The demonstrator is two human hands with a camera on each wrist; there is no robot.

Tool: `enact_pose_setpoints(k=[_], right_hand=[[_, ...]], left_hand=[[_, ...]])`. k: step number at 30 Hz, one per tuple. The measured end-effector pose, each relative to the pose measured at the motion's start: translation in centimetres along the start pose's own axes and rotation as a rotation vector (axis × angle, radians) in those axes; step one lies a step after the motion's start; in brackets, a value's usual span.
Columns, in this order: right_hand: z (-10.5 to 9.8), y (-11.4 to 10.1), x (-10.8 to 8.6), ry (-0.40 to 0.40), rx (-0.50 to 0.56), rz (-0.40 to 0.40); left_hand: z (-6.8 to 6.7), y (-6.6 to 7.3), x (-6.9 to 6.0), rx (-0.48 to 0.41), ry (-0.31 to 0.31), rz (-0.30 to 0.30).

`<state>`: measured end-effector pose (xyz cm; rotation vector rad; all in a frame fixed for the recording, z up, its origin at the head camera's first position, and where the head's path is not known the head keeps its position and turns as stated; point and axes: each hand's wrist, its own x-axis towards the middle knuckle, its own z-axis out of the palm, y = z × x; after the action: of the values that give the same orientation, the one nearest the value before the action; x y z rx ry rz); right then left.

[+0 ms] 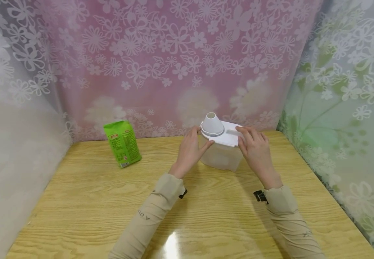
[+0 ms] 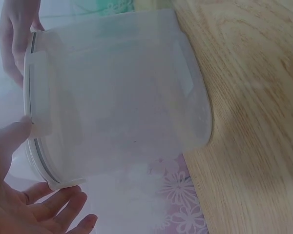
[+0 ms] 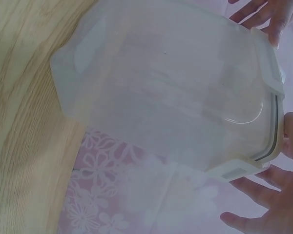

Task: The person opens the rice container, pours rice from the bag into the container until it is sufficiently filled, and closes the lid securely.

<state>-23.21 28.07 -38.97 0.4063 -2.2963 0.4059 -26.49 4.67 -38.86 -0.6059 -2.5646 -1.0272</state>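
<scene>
A translucent plastic storage container stands upright on the table, its white lid on top. A white cone-shaped piece with an open top sits at the lid's left end. My left hand holds the lid's left end, thumb on the near edge and fingers round the far side. At the right end, my right hand grips the lid beside its oblong recess. Both wrist views show the container's wall see-through, with no contents visible. Fingers of the right hand reach round the lid's corner.
A green printed bag stands on the left part of the wooden table. Pink floral cloth hangs behind the table, with more patterned cloth at both sides.
</scene>
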Motion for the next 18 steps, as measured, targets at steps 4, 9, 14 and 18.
enact_pose_setpoints(k=[4, 9, 14, 18], right_hand=[[0.1, -0.2, 0.0, -0.011, 0.006, 0.001], [0.2, -0.5, 0.0, -0.023, 0.016, -0.004], [0.1, -0.8, -0.1, -0.041, 0.032, -0.020], [0.0, -1.0, -0.1, -0.051, 0.043, -0.049]], left_hand=[[-0.2, 0.1, -0.4, 0.007, 0.002, -0.030], [-0.5, 0.1, -0.9, 0.031, 0.013, -0.056], [-0.9, 0.2, -1.5, 0.058, 0.043, -0.055], [-1.4, 0.3, -2.1, 0.074, 0.058, -0.061]])
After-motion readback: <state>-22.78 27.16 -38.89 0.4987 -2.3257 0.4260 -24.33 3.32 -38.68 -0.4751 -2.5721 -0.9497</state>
